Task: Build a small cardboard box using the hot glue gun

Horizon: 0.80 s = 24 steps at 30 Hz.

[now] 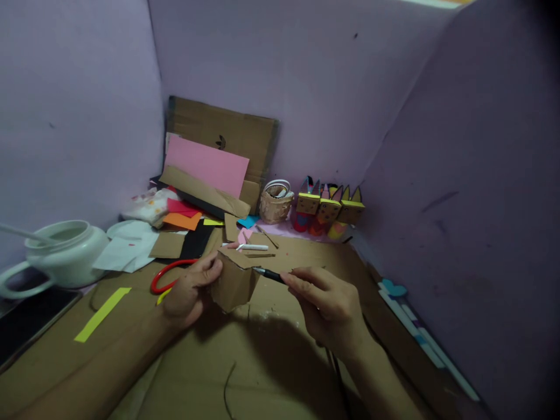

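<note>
My left hand [195,289] grips a folded brown cardboard piece [234,283] by its left side, thumb on its face, and holds it above the cardboard-covered table. In my right hand [328,297] is a slim black pen [272,275] with a silver tip, which points left. The tip meets or nearly meets the upper right edge of the cardboard piece; contact is hard to tell. Behind the left hand lie red-handled scissors [163,276], partly hidden. A white stick [258,247] lies just beyond the cardboard piece.
A white pot [65,256] and a dark phone-like slab [35,326] are at left, near a yellow strip [102,315]. Coloured papers [210,166] lean at the back beside a brown cup [276,207] and several decorated figures [326,210]. Purple walls [306,105] enclose the table.
</note>
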### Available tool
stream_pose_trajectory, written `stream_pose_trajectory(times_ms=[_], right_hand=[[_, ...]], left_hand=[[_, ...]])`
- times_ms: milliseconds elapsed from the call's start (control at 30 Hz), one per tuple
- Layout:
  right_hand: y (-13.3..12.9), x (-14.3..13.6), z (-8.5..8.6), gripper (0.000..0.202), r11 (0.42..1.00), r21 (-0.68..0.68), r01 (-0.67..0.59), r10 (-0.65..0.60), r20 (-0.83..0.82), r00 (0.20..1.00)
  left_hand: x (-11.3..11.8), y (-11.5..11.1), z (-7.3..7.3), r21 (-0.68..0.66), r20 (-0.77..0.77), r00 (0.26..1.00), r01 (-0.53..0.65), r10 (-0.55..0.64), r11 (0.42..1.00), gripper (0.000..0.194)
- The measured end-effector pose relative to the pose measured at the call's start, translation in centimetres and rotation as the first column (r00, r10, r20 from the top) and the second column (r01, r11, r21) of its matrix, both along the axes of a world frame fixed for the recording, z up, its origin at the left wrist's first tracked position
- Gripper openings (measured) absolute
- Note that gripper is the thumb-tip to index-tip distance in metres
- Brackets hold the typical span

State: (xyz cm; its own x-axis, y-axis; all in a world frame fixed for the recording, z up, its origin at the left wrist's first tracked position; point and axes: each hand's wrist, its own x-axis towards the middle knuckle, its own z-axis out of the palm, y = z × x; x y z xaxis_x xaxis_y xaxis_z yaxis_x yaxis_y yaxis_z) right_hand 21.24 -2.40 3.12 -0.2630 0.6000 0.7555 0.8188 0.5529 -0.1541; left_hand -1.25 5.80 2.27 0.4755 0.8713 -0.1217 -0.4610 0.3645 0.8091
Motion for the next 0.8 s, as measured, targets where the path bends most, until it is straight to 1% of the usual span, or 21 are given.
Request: stream_pose_trajectory(times_ms=[167, 300, 400, 467, 567, 633, 700, 800], right_hand=[[-0.3, -0.7, 0.5, 0.036, 0.993, 0.049, 0.104, -0.109, 0.102, 0.989], [-0.4, -1.5, 0.8, 0.031, 0.973, 0.152, 0.174, -0.198, 0.163, 0.967], [-0.5, -1.7, 0.5, 0.031, 0.965, 0.206, 0.165, -0.201, 0.169, 0.965], [-0.5, -1.8, 0.2, 0.029, 0.966, 0.221, 0.136, -0.177, 0.178, 0.968], [-0.6, -2.2, -0.1, 0.026, 0.963, 0.239, 0.124, -0.167, 0.170, 0.971], [-0.6, -2.6, -0.3, 0.024, 0.957, 0.252, 0.146, -0.191, 0.164, 0.968], [-0.7, -2.9, -0.5, 0.024, 0.955, 0.249, 0.161, -0.207, 0.173, 0.963], [-0.7, -3.1, -1.0, 0.028, 0.965, 0.200, 0.169, -0.203, 0.164, 0.965]], left_hand=[[-0.1, 0.0, 0.0, 0.056, -0.047, 0.999, 0.011, -0.008, 0.998, 0.064], [-0.3, 0.1, -0.1, 0.134, -0.082, 0.997, 0.022, -0.011, 0.991, 0.060], [-0.4, 0.2, 0.1, 0.182, -0.111, 0.994, 0.024, -0.003, 0.983, 0.054], [-0.5, 0.1, 0.3, 0.199, -0.151, 0.989, 0.037, -0.007, 0.979, 0.047], [-0.5, 0.0, 0.6, 0.176, -0.215, 0.977, 0.039, 0.000, 0.984, 0.035], [-0.5, 0.1, 0.6, 0.180, -0.279, 0.960, 0.017, 0.035, 0.983, 0.032], [-0.6, 0.2, 0.5, 0.235, -0.355, 0.932, 0.012, 0.075, 0.972, 0.030], [-0.9, 0.4, 0.6, 0.333, -0.429, 0.898, 0.063, 0.091, 0.941, 0.028]])
